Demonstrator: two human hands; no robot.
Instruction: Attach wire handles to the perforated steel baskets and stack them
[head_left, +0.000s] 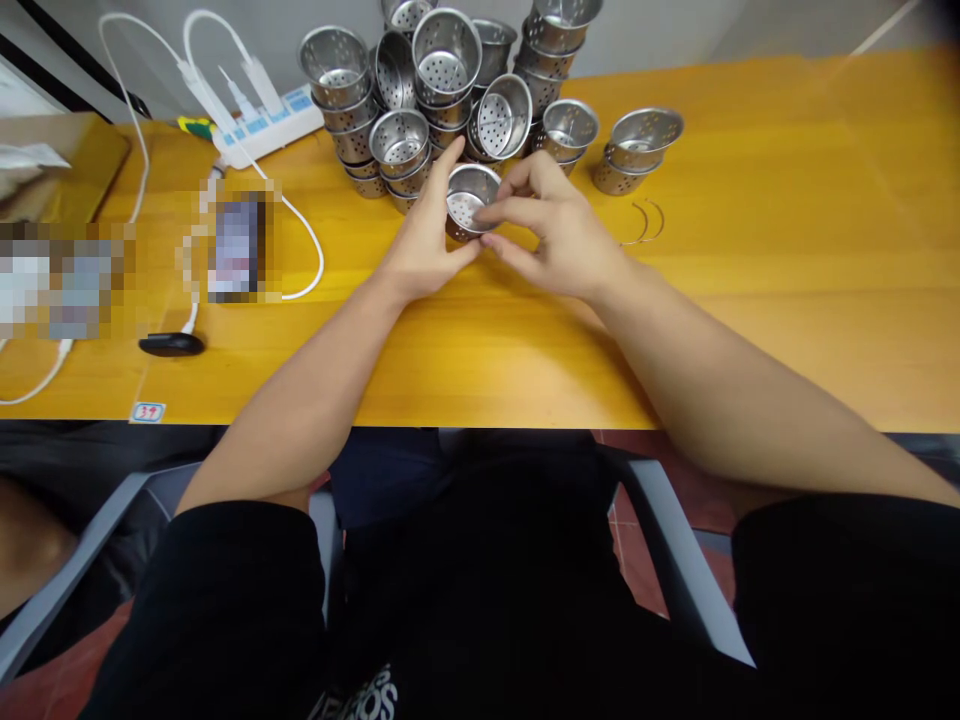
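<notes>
A perforated metal strainer basket sits between my hands, its open top facing up. My left hand wraps round its left side, thumb at the near wall and a finger raised along the far side. With my right hand I pinch the basket's right rim; one fingertip reaches inside over the holed bottom and the thumb presses outside. Just behind stand stacks of similar strainer baskets, some tipped on their sides. Two thin curved wires lie on the table right of my right hand.
A short stack of baskets stands at the right. On the left are a white power strip with plugged-in cables, a blurred phone and a small black device. The yellow table's front edge runs before me.
</notes>
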